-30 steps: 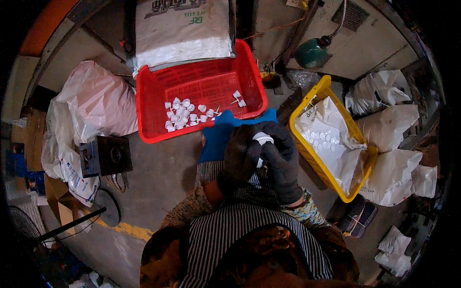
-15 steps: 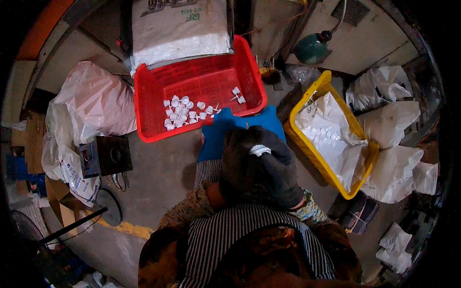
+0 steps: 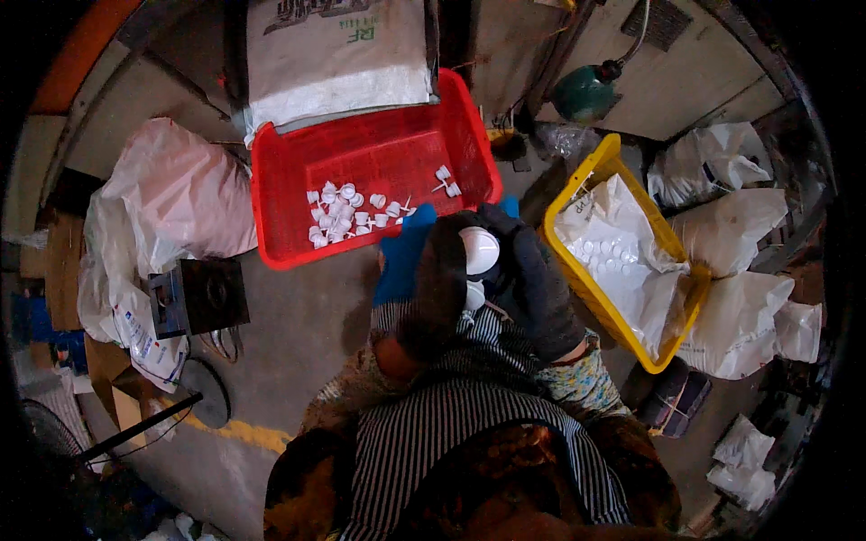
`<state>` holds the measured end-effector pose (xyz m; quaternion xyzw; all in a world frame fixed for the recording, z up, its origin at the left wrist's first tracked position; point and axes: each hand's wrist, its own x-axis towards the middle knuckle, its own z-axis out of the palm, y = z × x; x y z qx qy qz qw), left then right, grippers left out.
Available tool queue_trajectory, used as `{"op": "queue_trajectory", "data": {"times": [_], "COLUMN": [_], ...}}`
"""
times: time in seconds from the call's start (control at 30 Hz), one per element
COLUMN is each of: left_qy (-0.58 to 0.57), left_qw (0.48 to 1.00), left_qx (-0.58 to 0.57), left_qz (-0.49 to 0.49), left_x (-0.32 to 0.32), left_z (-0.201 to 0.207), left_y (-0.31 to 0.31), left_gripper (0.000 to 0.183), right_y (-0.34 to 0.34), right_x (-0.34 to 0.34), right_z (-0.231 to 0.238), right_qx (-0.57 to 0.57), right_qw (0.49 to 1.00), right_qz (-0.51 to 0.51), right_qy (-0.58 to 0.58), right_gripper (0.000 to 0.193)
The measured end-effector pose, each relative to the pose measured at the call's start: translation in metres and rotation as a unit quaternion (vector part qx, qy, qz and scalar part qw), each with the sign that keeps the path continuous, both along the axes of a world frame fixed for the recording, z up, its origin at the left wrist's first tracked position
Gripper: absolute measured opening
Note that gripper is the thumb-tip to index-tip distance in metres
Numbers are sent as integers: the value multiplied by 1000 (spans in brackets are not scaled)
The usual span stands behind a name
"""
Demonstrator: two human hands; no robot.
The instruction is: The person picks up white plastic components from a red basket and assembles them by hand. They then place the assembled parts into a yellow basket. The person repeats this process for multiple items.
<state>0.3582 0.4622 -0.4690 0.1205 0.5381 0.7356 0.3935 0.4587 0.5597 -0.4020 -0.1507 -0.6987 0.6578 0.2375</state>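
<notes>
Both hands wear dark gloves and meet above my lap, which is covered by a striped apron and blue cloth. Between them shows a white round plastic cap, its smooth domed face turned up. A second white round piece peeks out just below it. My left hand closes around the caps from the left. My right hand is curled against them from the right, with most fingertips hidden. Ahead, a red basket holds several white plastic pieces with thin stems. To the right stands a tilted yellow basket.
A white liner bag with several white round pieces lies inside the yellow basket. White sacks crowd its far side. On the left are a pinkish plastic bag, a dark metal box and a fan stand. A large sack leans behind the red basket.
My hands have spread slightly apart and turned. The white cap now shows its broad round face, and a second white piece has come into sight below it.
</notes>
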Motion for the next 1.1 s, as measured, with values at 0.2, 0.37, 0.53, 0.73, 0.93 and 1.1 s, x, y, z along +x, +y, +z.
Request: {"op": "queue_trajectory", "data": {"times": [0.2,0.37,0.53,0.73,0.93,1.1], "left_qy": [-17,246,299,257,471,456], "left_qw": [993,967,954,966,879,888], "left_qx": [74,44,13,28,-76,-37], "left_qz": [-93,-41,-17,-11,-15,-38], "left_x": [-17,-7,-2,7,-41,-36], "left_z": [11,9,7,16,-70,-48], "left_y": [-10,-7,-13,-21,3,-9], "left_gripper": [39,31,26,27,36,44], "right_y": [-7,-10,-25,-38,3,-20], "right_x": [-8,-8,-9,-11,-17,-16], "right_z": [10,13,20,10,2,-2], "right_qx": [-292,-208,-28,29,-109,-71], "right_qw": [956,977,999,997,993,997], "right_qz": [-2,4,-31,-74,50,23], "right_qy": [19,-50,-12,0,-14,-22], "right_gripper": [47,40,31,30,44,61]}}
